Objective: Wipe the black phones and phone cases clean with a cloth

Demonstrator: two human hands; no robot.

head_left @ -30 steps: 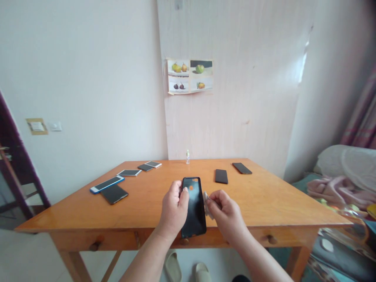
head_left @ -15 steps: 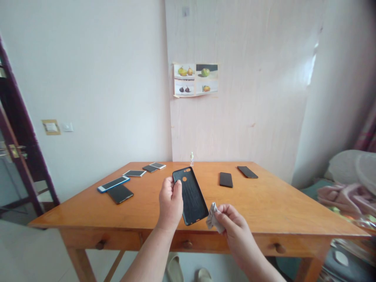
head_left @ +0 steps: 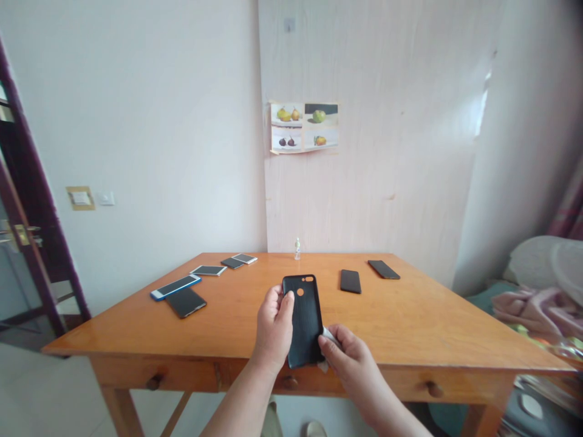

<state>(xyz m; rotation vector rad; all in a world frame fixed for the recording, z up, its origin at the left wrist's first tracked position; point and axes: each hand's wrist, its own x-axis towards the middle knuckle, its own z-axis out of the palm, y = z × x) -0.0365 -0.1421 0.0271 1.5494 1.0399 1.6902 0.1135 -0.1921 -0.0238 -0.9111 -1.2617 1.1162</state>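
A black phone case, its hollow inner side towards me, is held above the front of the table. My left hand grips its left edge, thumb on the inner face near the round hole. My right hand is closed on a small pale grey cloth at the lower right edge of the case. Much of the cloth is hidden behind the fingers and the case.
On the wooden table, several phones lie at the left, including a blue-edged one. Two dark phones, one nearer and one farther, lie at the right. A small bottle stands at the back edge.
My right hand has brought the cloth onto the case's lower right edge. The case has turned more upright and moved slightly right and down with my left hand.
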